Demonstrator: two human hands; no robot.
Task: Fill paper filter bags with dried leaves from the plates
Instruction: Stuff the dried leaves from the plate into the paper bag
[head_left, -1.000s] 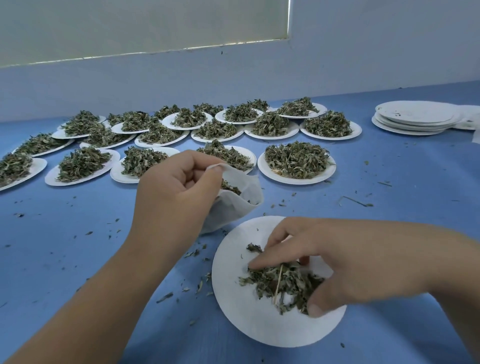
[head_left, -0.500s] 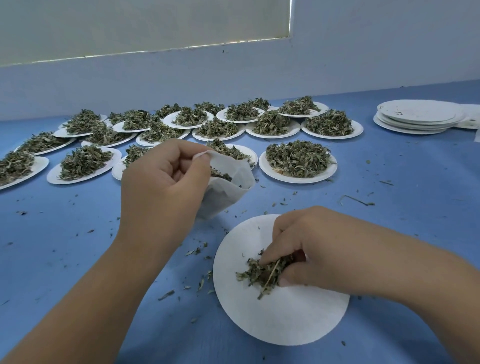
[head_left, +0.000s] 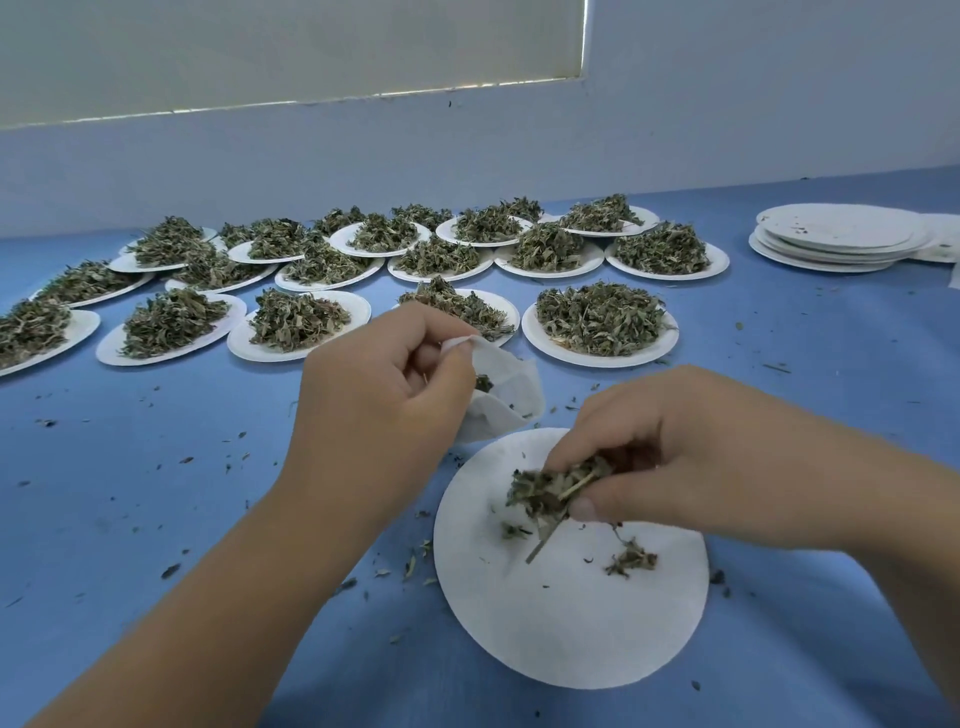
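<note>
Filling of one bag under way. The left hand (head_left: 384, 395) holds the filter bag (head_left: 506, 400) just beyond the far-left edge of the near plate (head_left: 571, 634). Its grip pinches the bag's rim between thumb and fingertips, so the mouth gapes toward the right hand (head_left: 675, 467). A few dark leaves show inside the mouth. How full the bag is lower down cannot be told, since the hand hides most of it.

The right hand hovers over the far side of the near plate, its grip pinched round a tuft of dried leaves (head_left: 556, 488) with a pale stem sticking out below.

The near plate is almost bare: only a small clump (head_left: 631, 560) and a few specks lie right of its centre. Judgement: this portion is nearly all transferred, and one more pinch after this one should clear it.

Remaining: beyond the near plate, rows of heaped plates (head_left: 597, 361) sit untouched on the desk (head_left: 156, 493). These look to be the bulk of the work.

Far right of the near plate is a stack of empty plates (head_left: 841, 241), presumably portions already bagged. No finished bags can be identified in view.

Loose crumbs (head_left: 410, 566) lie on the desk left of the near plate; the loss is minor.
</note>
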